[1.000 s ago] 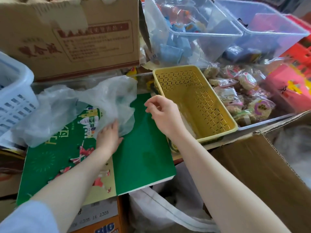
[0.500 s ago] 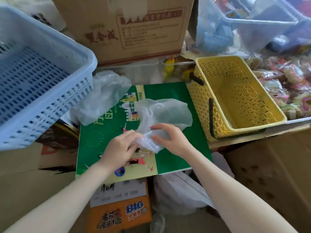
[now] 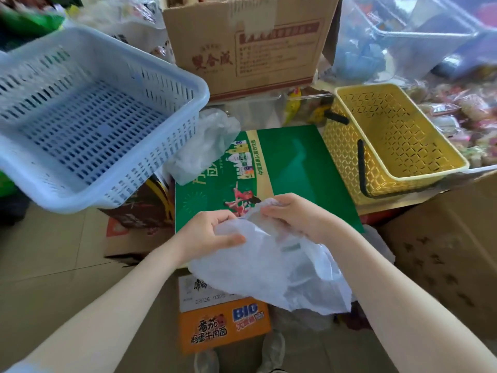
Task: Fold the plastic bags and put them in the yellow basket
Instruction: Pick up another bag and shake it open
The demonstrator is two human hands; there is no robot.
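Observation:
A thin translucent white plastic bag (image 3: pixel 271 267) hangs crumpled between both hands, in front of the green box (image 3: pixel 293 168). My left hand (image 3: pixel 212 235) pinches its left upper edge, thumb over the film. My right hand (image 3: pixel 290 214) grips the bunched top of the same bag. The bag's lower part droops toward me over an orange carton. A second crumpled plastic bag (image 3: pixel 204 144) lies at the green box's far left corner. The yellow basket (image 3: pixel 419 168) stands to the right of the green box, and I see nothing in it.
A pale blue slotted basket (image 3: pixel 88 117) sits tilted at the left. A brown cardboard box (image 3: pixel 247 47) stands behind. Clear bins (image 3: pixel 403 36) and wrapped snacks (image 3: pixel 462 109) fill the far right. A large cardboard box (image 3: pixel 443 259) is at the near right. An orange carton (image 3: pixel 223 327) stands below.
Both hands lifted the bag off the green box and drew it toward me; it now hangs spread below them. The view shifted left and down.

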